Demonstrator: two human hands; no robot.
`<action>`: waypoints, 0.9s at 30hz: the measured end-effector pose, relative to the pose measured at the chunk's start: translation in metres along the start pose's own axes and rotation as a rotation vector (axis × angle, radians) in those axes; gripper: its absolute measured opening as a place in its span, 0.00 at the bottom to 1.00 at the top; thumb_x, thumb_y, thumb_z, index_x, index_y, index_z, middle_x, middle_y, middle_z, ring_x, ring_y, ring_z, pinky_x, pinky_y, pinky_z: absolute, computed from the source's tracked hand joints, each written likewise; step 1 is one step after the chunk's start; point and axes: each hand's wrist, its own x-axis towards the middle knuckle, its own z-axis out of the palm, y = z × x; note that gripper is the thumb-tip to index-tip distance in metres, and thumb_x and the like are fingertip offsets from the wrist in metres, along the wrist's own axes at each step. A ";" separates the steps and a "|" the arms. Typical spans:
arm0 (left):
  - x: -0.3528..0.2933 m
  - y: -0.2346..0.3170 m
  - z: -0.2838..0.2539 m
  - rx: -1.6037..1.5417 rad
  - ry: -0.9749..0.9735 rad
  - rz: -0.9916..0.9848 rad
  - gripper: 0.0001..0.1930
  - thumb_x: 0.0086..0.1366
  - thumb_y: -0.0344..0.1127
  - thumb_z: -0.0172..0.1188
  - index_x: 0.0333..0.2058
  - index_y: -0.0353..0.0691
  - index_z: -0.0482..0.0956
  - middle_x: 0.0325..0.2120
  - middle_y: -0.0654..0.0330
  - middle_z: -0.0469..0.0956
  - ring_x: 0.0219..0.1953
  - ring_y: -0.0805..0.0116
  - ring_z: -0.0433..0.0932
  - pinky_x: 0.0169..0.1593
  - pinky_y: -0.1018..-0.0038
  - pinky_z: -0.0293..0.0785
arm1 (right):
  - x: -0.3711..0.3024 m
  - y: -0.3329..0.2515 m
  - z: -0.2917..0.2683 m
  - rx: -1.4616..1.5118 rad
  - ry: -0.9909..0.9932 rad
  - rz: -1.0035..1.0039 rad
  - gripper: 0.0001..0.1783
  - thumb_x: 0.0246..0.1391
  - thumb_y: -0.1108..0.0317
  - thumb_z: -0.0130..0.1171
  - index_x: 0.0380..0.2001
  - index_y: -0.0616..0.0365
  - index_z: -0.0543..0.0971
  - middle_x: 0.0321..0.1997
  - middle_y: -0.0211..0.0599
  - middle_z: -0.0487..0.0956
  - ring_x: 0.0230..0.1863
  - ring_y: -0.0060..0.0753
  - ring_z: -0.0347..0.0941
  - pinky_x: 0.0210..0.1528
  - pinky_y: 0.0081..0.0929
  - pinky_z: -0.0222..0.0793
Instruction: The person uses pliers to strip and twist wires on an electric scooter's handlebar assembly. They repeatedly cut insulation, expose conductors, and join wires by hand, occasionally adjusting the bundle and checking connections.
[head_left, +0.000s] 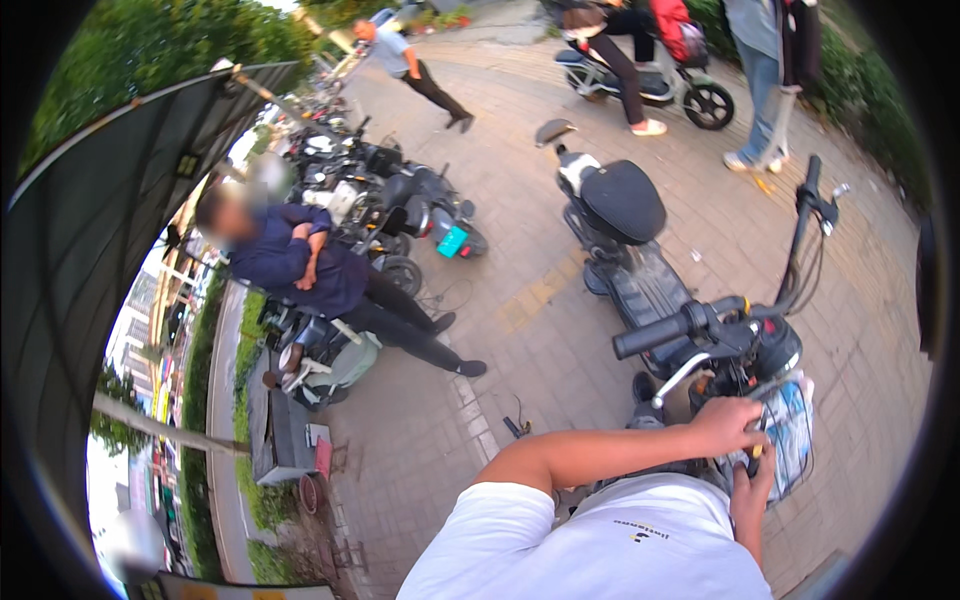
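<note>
In front of me stands an electric scooter (650,300) with a black seat and footboard. Its handlebar has a black grip (655,335) and a silver brake lever (680,380). My left hand (725,427) reaches across to the scooter's front end, its fingers closed. Just below, my right hand (755,485) is closed around a small yellow-and-black object (756,456), too small to identify. Both hands meet at this object, beside a clear plastic-wrapped bundle (792,430) at the scooter's front. The left fingertips are partly hidden.
A person in dark clothes (300,260) stands at the left with arms folded, near a row of parked scooters (400,190). Another person (400,65) stands farther off. At the top right are a scooter with a rider (650,85) and a standing person (760,90). Paving (520,340) lies between.
</note>
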 end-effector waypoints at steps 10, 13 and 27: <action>-0.020 0.010 -0.018 -0.619 0.187 -0.243 0.07 0.70 0.32 0.53 0.42 0.35 0.74 0.29 0.65 0.74 0.27 0.82 0.69 0.30 0.83 0.66 | 0.030 -0.053 -0.019 -0.268 -0.129 -0.182 0.19 0.47 0.74 0.61 0.45 0.65 0.76 0.62 0.56 0.65 0.57 0.59 0.64 0.60 0.44 0.61; -0.020 0.022 -0.020 -0.686 0.217 -0.323 0.07 0.70 0.33 0.54 0.41 0.35 0.75 0.25 0.65 0.74 0.23 0.83 0.67 0.26 0.85 0.61 | 0.026 -0.055 -0.027 -0.336 -0.143 -0.191 0.20 0.45 0.74 0.62 0.44 0.65 0.77 0.64 0.53 0.64 0.57 0.58 0.64 0.59 0.46 0.60; -0.036 0.043 -0.046 -0.677 0.347 -0.348 0.09 0.69 0.32 0.54 0.38 0.31 0.77 0.23 0.62 0.75 0.18 0.80 0.65 0.22 0.84 0.59 | 0.009 -0.055 -0.021 -0.257 -0.156 -0.130 0.22 0.40 0.75 0.57 0.45 0.65 0.78 0.55 0.45 0.69 0.51 0.47 0.63 0.56 0.39 0.59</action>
